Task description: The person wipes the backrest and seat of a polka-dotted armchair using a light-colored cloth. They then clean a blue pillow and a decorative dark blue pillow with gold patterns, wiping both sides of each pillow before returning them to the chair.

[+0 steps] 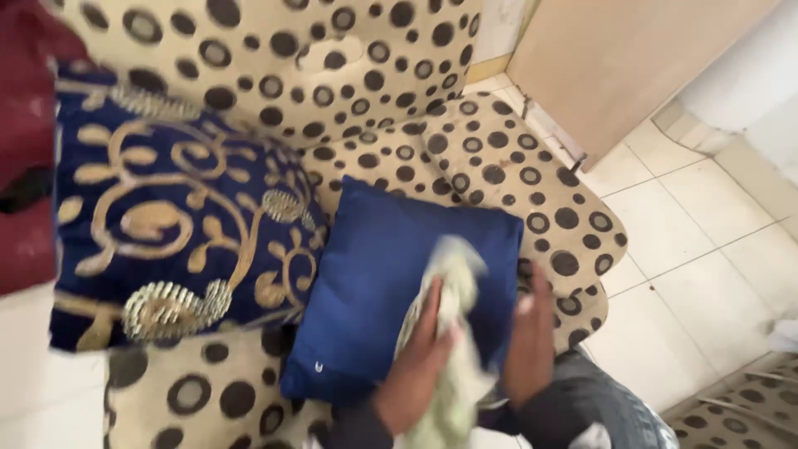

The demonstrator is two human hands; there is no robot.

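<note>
A plain blue cushion (374,283) lies on the seat of a cream sofa with dark round dots (499,166). My left hand (416,366) is closed on a pale green-white cloth (453,333), which presses against the cushion's lower right part and looks blurred. My right hand (530,341) grips the cushion's right edge, fingers wrapped round it. Both hands are at the bottom centre of the view.
A larger dark blue cushion with gold scroll embroidery (174,224) leans to the left. Dark red fabric (25,150) hangs at the far left. White floor tiles (698,249) and a beige panel (632,58) lie to the right. A dark grey trouser leg (598,407) shows below.
</note>
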